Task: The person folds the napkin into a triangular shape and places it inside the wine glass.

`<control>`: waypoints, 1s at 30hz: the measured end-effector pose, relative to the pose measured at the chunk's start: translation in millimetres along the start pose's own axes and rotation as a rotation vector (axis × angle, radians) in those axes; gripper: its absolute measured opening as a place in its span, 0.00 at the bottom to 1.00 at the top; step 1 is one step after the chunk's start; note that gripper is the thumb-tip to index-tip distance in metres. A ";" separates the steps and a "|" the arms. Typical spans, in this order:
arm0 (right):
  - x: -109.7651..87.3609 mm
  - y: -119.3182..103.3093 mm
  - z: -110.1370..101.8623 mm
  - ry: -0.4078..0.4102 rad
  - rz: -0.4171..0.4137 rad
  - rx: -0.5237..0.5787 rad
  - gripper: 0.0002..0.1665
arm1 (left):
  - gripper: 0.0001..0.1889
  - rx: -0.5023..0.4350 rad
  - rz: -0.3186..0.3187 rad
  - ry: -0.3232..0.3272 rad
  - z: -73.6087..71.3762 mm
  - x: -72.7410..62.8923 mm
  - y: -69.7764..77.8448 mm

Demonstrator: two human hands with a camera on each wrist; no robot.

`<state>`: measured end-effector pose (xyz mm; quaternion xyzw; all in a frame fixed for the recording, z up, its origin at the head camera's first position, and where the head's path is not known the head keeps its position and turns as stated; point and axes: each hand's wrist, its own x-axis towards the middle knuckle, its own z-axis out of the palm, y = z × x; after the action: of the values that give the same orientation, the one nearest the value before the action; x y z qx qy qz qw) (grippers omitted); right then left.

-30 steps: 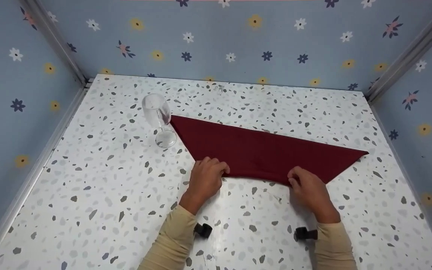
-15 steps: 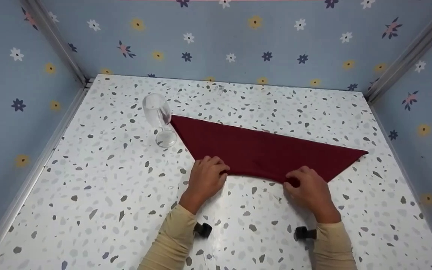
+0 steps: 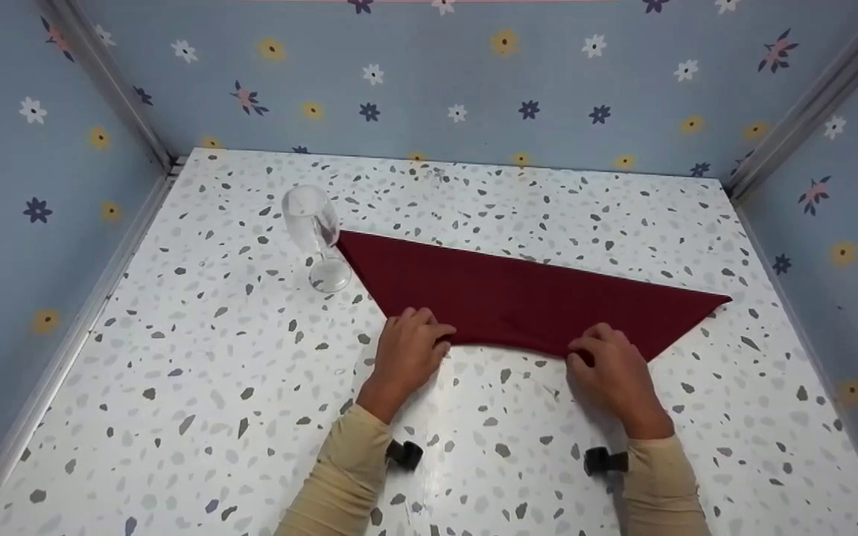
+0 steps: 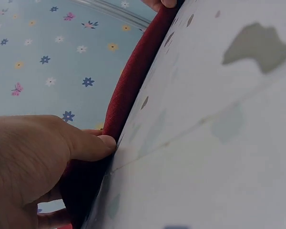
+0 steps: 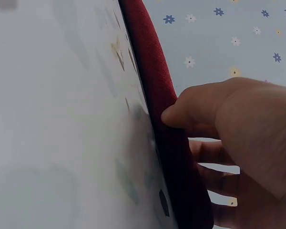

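Note:
A dark red cloth (image 3: 503, 298), folded into a long trapezoid, lies on the table with its long side away from me. At the left part of its near folded edge, my left hand (image 3: 408, 353) pinches the fabric, thumb in front and fingers over the top. My right hand (image 3: 614, 376) grips the same edge farther right, its thumb (image 5: 178, 114) pressed against the rounded fold in the right wrist view. Between the hands the edge bows slightly away from me. Beside the cloth's far left corner stands a clear stemmed glass (image 3: 311, 223).
The white speckled table (image 3: 213, 372) is bounded by blue flowered panels (image 3: 429, 82) at the back and both sides. Metal posts (image 3: 112, 82) mark the corners. A black wrist camera (image 3: 405, 455) sticks out from the left sleeve, another from the right.
The cloth's near edge has shifted slightly away from me, becoming a little narrower. My right hand has moved slightly left and forward, re-forming its grip; the left hand has barely moved. The glass stays put.

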<state>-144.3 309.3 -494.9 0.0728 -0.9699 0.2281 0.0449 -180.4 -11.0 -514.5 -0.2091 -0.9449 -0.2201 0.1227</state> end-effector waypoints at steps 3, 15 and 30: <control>0.0 1.7 -0.4 -0.014 0.006 0.017 0.11 | 0.10 -0.008 -0.007 -0.015 -1.2 -0.2 0.9; 0.1 8.8 -3.5 -0.083 0.066 0.107 0.13 | 0.07 0.038 -0.014 -0.030 -4.0 -1.7 2.9; 0.1 6.8 -4.3 -0.033 0.080 0.093 0.03 | 0.08 0.085 0.032 -0.061 -2.8 -0.2 4.9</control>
<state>-145.3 317.3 -494.0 0.0396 -0.9610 0.2731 0.0162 -177.6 -8.4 -510.3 -0.2253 -0.9532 -0.1715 0.1060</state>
